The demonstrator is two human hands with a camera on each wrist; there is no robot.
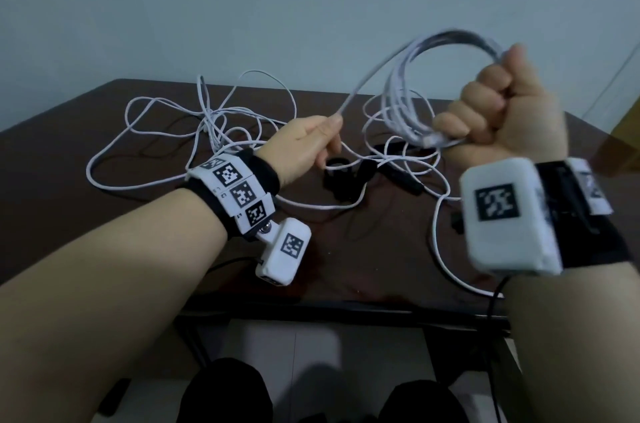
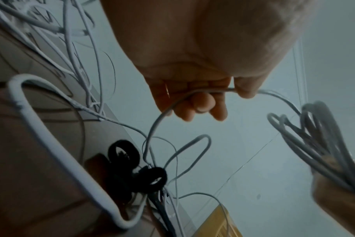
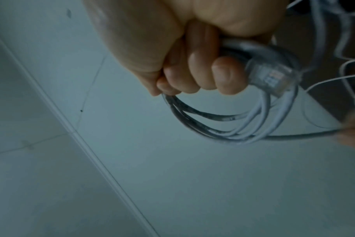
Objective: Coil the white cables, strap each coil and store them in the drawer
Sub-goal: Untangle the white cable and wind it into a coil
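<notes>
My right hand (image 1: 498,114) is raised above the dark table and grips a coil of white cable (image 1: 408,90) with several loops; its clear plug (image 3: 272,77) sticks out below my fingers. A loose strand (image 1: 367,79) runs from the coil down to my left hand (image 1: 322,135), which pinches it between thumb and forefinger (image 2: 243,89). More white cable (image 1: 194,124) lies tangled on the table at the left. Black strap rings (image 1: 337,168) lie on the table between my hands. No drawer is in view.
The dark brown table (image 1: 69,180) ends at a near edge just above my knees. A black cable piece (image 1: 405,180) lies among the white strands at the right. A pale wall stands behind the table, and a yellow-brown object (image 1: 630,121) shows at the far right.
</notes>
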